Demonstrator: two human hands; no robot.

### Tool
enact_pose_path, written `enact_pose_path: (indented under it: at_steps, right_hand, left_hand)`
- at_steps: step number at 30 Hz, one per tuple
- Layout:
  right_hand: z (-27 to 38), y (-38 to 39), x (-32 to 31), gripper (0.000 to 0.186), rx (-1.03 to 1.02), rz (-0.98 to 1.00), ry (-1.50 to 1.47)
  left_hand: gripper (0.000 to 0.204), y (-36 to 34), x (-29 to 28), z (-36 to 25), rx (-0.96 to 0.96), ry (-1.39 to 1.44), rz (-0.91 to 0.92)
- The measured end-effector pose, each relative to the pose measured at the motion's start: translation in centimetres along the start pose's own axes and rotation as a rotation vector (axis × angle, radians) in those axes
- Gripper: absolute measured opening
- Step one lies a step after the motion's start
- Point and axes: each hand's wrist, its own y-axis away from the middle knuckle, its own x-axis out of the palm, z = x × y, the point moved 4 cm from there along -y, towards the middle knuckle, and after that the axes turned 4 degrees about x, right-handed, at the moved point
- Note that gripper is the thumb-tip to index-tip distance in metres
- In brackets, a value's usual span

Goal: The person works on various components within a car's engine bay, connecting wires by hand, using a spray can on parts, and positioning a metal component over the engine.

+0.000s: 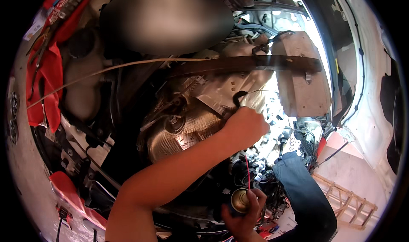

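My left hand (246,126) is closed in a fist in the middle of the engine bay, its bare forearm crossing from the lower left. A black curved piece (239,98) and a thin wire show just above it. What the fingers hold, if anything, is hidden. Lower down, my right hand (251,214) is wrapped round a spray can (240,200) with a gold-coloured top. From the can a thin red straw (248,171) points upward, its far end below my left wrist. A dented silvery heat shield (181,135) lies left of my left hand.
Across the bay runs a brown bar (243,65), with a box-like panel (303,76) behind its right end. A pale reservoir (83,86) and red cloth (51,86) are at left. Right of the can bends a thick dark shape (304,188), sleeve or hose. Glare whitens the centre right.
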Motion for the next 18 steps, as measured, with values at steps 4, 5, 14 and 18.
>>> enact_pose_path:
  at_steps: [4,5,14,18]
  right_hand:
    - [1.8,-2.1,1.4,0.073,0.049,-0.012,-0.019]
    - [1.6,-2.2,2.0,0.074,0.102,0.048,0.014]
    - [-0.3,-3.8,4.1,0.070,0.217,0.103,0.111]
    - [-0.1,-3.7,4.4,0.068,0.196,0.076,0.090]
  left_hand:
    - [0.009,0.3,0.2,-0.5,0.030,0.002,0.027]
    - [0.009,0.2,0.4,-0.7,0.023,-0.003,0.030]
    - [0.008,0.1,0.2,-0.6,-0.017,0.036,0.142]
    - [0.012,0.3,0.6,-0.5,0.002,0.035,0.070]
